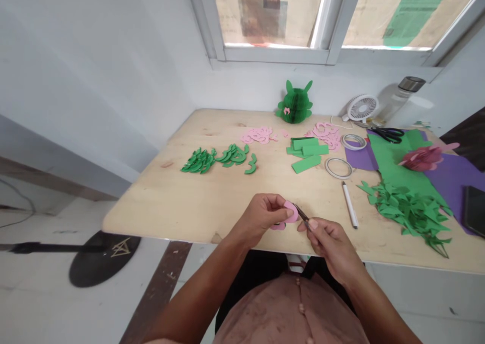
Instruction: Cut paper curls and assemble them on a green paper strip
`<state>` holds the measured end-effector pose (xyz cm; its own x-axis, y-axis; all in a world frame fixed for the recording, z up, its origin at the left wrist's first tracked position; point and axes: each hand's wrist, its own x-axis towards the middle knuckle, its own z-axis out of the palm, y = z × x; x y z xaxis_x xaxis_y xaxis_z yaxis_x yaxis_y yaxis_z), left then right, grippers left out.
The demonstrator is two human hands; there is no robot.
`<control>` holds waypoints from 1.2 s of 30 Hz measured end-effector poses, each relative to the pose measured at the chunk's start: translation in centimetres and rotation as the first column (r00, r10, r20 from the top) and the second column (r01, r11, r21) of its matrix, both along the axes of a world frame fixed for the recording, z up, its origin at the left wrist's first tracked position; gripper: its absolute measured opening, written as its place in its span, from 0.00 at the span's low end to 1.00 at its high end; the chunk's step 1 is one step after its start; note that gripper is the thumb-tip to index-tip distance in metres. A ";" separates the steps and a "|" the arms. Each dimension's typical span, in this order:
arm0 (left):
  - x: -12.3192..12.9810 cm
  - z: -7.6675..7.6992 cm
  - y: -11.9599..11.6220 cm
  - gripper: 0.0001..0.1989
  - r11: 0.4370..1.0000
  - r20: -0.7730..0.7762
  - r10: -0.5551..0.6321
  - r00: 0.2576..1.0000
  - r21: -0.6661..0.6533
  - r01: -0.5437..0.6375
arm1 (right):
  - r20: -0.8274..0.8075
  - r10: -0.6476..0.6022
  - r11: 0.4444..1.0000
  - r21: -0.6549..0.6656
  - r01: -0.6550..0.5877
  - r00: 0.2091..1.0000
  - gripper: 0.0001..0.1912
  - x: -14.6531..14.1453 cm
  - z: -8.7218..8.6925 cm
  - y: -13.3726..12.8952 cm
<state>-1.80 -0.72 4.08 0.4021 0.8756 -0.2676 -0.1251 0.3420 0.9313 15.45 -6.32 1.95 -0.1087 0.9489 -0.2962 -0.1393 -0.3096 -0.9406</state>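
Near the table's front edge, my left hand pinches a piece of pink paper with a rounded outline. A second pink bit shows just below those fingers. My right hand is closed around a small pair of scissors, whose dark blades point up and left and meet the edge of the pink paper. The scissors' handles are mostly hidden by my fingers. Beyond my hands lie cut green curved paper pieces and a pile of small green leaf shapes.
Pink cutouts, green paper strips, tape rolls and a white pen lie on the wooden table. Green scraps, black-handled scissors, a phone, a fan and a bottle are at right. A green paper figure stands behind.
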 end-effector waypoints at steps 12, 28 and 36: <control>-0.2 0.6 0.5 0.12 0.998 -0.044 -0.056 0.997 -0.036 0.055 | 0.000 0.015 1.000 -0.009 -0.015 1.000 0.20 0.0 -0.3 0.2; -0.1 0.8 0.6 0.09 0.997 -0.048 -0.064 0.997 -0.048 0.062 | -0.035 -0.012 1.000 -0.020 0.011 0.999 0.21 -0.4 0.2 0.1; -0.1 0.8 0.6 0.09 0.996 -0.035 -0.068 0.997 -0.053 0.066 | 0.010 -0.006 1.000 -0.018 0.006 1.000 0.21 -0.2 0.1 0.1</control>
<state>-1.94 -0.10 4.85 0.4487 0.8317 -0.3271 -0.0661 0.3960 0.9159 15.27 -6.21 2.00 -0.1002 0.9441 -0.3140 -0.1321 -0.3254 -0.9363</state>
